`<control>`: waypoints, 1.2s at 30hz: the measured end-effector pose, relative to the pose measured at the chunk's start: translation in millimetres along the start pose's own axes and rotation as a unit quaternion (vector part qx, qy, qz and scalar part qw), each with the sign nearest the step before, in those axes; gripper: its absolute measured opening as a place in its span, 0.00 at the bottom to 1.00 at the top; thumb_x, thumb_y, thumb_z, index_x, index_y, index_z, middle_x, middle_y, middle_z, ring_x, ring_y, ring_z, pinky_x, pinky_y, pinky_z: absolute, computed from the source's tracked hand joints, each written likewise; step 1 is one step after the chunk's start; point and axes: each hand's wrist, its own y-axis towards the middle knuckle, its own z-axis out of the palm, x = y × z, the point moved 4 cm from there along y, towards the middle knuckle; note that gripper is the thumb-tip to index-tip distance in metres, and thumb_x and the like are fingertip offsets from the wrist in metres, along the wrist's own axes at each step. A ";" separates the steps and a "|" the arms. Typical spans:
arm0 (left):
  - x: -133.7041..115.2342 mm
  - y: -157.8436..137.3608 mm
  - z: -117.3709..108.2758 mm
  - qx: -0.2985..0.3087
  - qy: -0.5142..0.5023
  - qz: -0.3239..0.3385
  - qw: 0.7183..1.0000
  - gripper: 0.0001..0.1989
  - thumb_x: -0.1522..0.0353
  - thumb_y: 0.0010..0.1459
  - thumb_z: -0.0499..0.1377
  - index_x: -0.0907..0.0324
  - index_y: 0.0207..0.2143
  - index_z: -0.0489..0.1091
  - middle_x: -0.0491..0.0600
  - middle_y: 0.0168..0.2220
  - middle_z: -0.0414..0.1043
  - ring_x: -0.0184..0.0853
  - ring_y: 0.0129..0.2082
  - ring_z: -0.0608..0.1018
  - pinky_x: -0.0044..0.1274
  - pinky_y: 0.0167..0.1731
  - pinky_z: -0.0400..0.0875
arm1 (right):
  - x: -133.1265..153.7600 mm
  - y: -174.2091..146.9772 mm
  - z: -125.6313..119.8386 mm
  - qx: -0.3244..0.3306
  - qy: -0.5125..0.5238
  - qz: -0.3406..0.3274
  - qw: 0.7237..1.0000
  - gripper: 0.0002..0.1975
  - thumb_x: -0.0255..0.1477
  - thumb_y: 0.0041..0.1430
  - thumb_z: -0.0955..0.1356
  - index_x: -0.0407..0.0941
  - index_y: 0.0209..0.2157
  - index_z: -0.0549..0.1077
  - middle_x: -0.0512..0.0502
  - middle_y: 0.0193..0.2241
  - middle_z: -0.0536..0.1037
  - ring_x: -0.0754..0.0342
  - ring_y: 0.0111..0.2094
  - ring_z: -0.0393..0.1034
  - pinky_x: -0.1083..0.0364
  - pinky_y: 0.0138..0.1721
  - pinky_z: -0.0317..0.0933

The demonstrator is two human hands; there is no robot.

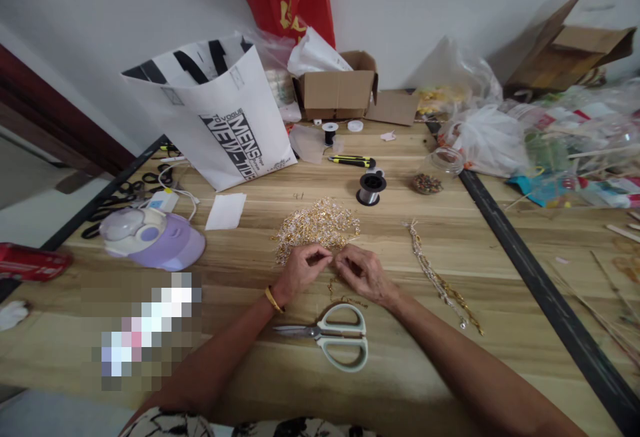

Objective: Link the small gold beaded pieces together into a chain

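My left hand point(305, 268) is closed in a pinch, with a gold bracelet at its wrist. Its fingertips almost meet those of my right hand point(363, 274), whose fingers are also curled and pinched. What sits between the fingertips is too small to make out. Below them a thin gold beaded strand point(331, 288) trails on the table, partly hidden by my right hand. Just beyond both hands lies a heap of gold and clear beads point(320, 224). Scissors with pale green handles point(323, 334) rest between my forearms, blades pointing left.
To the right lie finished-looking bead strands point(435, 274). Farther back stand a wire spool point(371, 190), a jar of dark beads point(430, 182), a yellow-black cutter point(351, 161) and a cardboard box point(340, 94). A white paper bag point(225, 117) and a purple-white device point(155, 237) are at left.
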 end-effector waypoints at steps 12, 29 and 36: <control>-2.3 -0.2 0.0 -0.002 0.015 0.013 1.000 0.05 0.71 0.54 0.57 0.63 0.27 0.72 0.50 0.28 0.75 0.33 0.29 0.74 0.22 0.32 0.67 | 3.5 1.0 -1.5 0.017 0.014 -0.003 1.000 0.07 0.26 0.62 0.61 0.43 0.30 0.68 0.49 0.24 0.69 0.57 0.23 0.60 0.58 0.25 0.54; -3.0 -0.6 0.5 -0.002 0.025 0.046 0.999 0.04 0.73 0.55 0.58 0.63 0.27 0.72 0.49 0.27 0.74 0.31 0.29 0.74 0.21 0.31 0.67 | -0.1 -0.9 0.7 0.021 0.028 0.004 0.999 0.06 0.26 0.61 0.62 0.42 0.30 0.68 0.49 0.24 0.68 0.58 0.24 0.59 0.58 0.25 0.52; -4.4 -0.4 0.9 0.001 0.022 0.056 0.998 0.04 0.73 0.55 0.58 0.63 0.27 0.72 0.49 0.27 0.74 0.31 0.28 0.74 0.21 0.31 0.67 | -1.1 -1.2 0.9 0.024 0.034 0.010 0.999 0.06 0.25 0.61 0.62 0.42 0.30 0.68 0.49 0.24 0.67 0.59 0.23 0.58 0.59 0.24 0.52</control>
